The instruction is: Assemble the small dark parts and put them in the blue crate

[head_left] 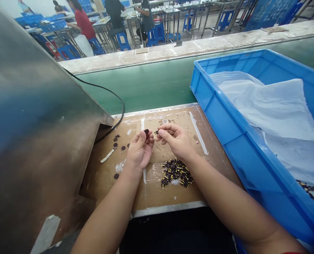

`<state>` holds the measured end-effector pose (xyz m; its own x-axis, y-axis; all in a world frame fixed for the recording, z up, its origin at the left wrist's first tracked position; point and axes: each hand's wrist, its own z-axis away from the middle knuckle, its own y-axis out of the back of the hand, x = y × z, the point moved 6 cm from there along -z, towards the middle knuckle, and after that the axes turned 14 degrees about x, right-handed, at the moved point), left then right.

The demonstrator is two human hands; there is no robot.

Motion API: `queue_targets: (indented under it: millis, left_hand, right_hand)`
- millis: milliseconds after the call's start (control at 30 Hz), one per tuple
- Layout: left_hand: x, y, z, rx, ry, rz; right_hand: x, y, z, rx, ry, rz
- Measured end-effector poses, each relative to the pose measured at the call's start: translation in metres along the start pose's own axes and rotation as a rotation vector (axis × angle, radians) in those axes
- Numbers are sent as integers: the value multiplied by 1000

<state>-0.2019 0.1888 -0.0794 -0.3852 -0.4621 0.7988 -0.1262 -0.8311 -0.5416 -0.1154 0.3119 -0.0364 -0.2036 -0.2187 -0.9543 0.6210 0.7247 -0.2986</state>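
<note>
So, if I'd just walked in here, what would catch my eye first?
Probably the big blue crate on the right, with white sheeting inside it. Then, mid-picture, the left hand pinching a dark disc and the right hand a small dark piece. Nearer the viewer lies a heap of small black-and-yellow pieces.

A metal housing [42, 106] at left and a blue plastic crate [225, 130] at right are blocking sideways reach; between them, upper centre, the green conveyor belt [154, 88] is offering passage beside a black cable [123, 107].
</note>
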Motion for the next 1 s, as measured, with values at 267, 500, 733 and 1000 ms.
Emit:
queue_targets:
  millis: [267, 500, 733, 1000]
  left_hand:
    - [11, -10, 11, -16, -279, -100]
    - [7, -6, 5, -39, -110, -48]
    - [7, -3, 3, -24, -25, 40]
    - [8, -1, 4, -8, -61, 6]
  right_hand:
    - [1, -4, 4, -25, -41, -100]
    - [0, -2, 5, 3, 10, -65]
    - [1, -5, 7, 5, 170, 1]
    - [0, -7, 8, -9, 167, 14]
